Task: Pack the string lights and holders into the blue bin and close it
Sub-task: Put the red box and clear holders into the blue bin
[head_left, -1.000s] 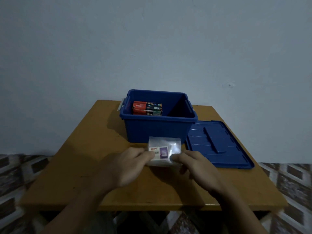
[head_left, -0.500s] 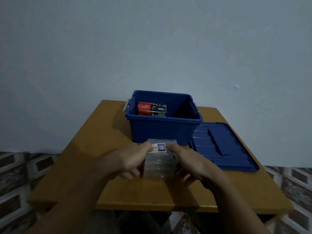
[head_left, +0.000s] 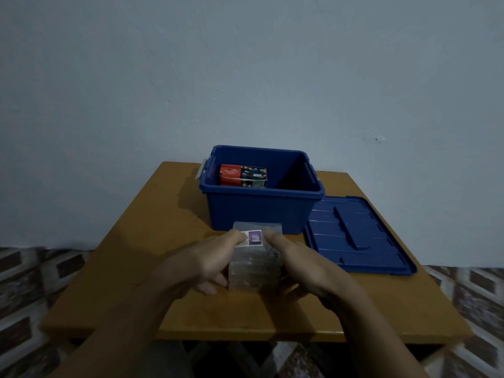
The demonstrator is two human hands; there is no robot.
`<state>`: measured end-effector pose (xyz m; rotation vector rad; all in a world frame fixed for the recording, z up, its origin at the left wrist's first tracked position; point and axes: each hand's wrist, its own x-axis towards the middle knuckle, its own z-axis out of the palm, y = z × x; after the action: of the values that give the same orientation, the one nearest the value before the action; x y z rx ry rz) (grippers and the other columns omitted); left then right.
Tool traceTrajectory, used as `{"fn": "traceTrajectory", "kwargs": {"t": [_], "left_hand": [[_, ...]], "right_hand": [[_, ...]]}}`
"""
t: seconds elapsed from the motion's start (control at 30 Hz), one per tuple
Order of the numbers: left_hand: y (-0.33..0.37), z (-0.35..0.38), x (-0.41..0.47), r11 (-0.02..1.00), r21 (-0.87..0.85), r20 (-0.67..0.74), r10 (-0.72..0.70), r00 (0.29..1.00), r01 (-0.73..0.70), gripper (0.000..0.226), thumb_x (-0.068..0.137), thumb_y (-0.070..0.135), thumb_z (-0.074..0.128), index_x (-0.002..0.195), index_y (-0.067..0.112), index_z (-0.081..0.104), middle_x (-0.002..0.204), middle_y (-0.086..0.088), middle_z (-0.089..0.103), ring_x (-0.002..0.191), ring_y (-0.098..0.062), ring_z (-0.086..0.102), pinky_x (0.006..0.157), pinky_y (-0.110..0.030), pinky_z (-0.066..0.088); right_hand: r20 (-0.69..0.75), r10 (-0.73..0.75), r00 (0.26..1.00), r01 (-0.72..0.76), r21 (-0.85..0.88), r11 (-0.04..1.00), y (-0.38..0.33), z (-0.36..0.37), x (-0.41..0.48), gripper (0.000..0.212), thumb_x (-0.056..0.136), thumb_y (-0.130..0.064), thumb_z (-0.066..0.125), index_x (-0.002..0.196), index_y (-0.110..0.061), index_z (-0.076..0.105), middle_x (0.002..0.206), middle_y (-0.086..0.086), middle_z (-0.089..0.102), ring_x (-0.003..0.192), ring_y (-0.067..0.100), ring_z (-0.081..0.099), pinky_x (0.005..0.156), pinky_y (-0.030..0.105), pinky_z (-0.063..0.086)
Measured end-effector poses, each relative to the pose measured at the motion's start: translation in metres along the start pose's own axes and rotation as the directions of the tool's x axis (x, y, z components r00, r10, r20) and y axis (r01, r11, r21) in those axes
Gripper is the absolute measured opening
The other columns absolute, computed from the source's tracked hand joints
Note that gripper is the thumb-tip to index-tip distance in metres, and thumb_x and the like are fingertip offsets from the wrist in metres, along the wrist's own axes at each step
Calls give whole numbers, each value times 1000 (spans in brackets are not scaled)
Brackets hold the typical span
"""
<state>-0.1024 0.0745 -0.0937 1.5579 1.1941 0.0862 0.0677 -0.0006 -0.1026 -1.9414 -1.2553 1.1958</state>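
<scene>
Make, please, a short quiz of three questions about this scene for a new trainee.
1. True or false: the blue lid lies on the table, to the right of the blue bin.
2. What do the left hand and the right hand hold between them? A) a roll of tape B) a clear packet C) a pair of scissors
3. Fill in: the red box of lights sits inside the ____.

Key: 1 true; 2 B; 3 blue bin.

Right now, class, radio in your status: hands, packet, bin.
Left hand, right hand pinching clear packet in front of blue bin. Bin open, lights box inside. Lid flat beside bin, nothing blocking.
</scene>
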Motion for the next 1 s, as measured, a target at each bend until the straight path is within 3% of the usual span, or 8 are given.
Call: {"fn": "traceTrajectory", "kwargs": {"t": [0.13, 0.27, 0.37, 0.43, 0.6, 0.77, 0.87, 1.0], "left_hand": [[-3, 1, 0, 999, 14, 3, 34, 999, -34, 44, 100, 60, 27, 123, 31, 50, 113, -4, 68, 102, -20, 66, 96, -41, 51], [-3, 2, -3, 999, 24, -8, 48, 999, -48, 45, 99, 60, 29, 122, 30, 53, 109, -3, 70, 99, -18, 68, 91, -37, 51], [-2, 1, -6, 998, 37, -18, 55, 998, -54, 40, 99, 59, 30, 114, 32, 55, 108, -4, 70, 97, -19, 69, 93, -37, 52], [2, -1, -10, 997, 35, -39, 76, 996, -75, 39, 99, 60, 32, 108, 31, 57, 106, -5, 71, 96, -20, 70, 95, -40, 53], [31, -15, -35, 980, 67, -188, 198, 962, -189, 44, 98, 57, 38, 103, 22, 64, 100, -8, 71, 94, -25, 69, 95, -44, 55], [87, -46, -45, 924, 67, -362, 373, 854, -375, 43, 94, 54, 46, 104, 19, 68, 96, -7, 68, 90, -25, 67, 83, -42, 57], [119, -64, -27, 919, 57, -383, 381, 842, -391, 46, 93, 48, 44, 110, 12, 67, 91, -8, 64, 82, -24, 64, 74, -34, 52], [133, -74, 11, 956, 98, -341, 294, 893, -277, 37, 94, 41, 38, 105, 14, 61, 92, -13, 65, 77, -28, 64, 67, -33, 45]], "right_hand": [[-1, -11, 1000, 11, 15, 1000, -4, 2, -4, 63, 91, -76, 34, 127, -27, 51, 110, 0, 60, 100, 20, 61, 91, 38, 51], [20, -48, 999, 49, -32, 998, -5, 2, -6, 35, 97, -67, 34, 110, -40, 52, 114, 2, 58, 102, 22, 61, 95, 41, 52], [-2, -10, 1000, 10, 3, 1000, -6, 1, -8, 61, 91, -74, 36, 126, -27, 53, 113, 3, 62, 100, 23, 64, 92, 41, 54], [-12, -19, 1000, 19, -18, 1000, -10, -2, -12, 66, 91, -74, 35, 129, -24, 54, 112, 4, 64, 98, 23, 66, 89, 40, 56], [-64, -177, 982, 174, -55, 983, -41, -20, -28, 56, 94, -69, 34, 119, -28, 60, 108, 3, 67, 96, 21, 66, 90, 38, 55], [-217, -256, 942, 263, 7, 965, -100, -56, -27, 45, 92, -64, 45, 108, -27, 64, 107, 5, 69, 96, 24, 67, 88, 42, 53], [-213, -227, 950, 243, 56, 968, -129, -75, -2, 47, 91, -58, 44, 106, -19, 65, 104, 11, 71, 95, 28, 68, 92, 45, 48], [-136, -115, 984, 123, 58, 991, -138, -81, 45, 50, 85, -56, 41, 101, -15, 65, 105, 14, 72, 93, 32, 67, 76, 39, 43]]}}
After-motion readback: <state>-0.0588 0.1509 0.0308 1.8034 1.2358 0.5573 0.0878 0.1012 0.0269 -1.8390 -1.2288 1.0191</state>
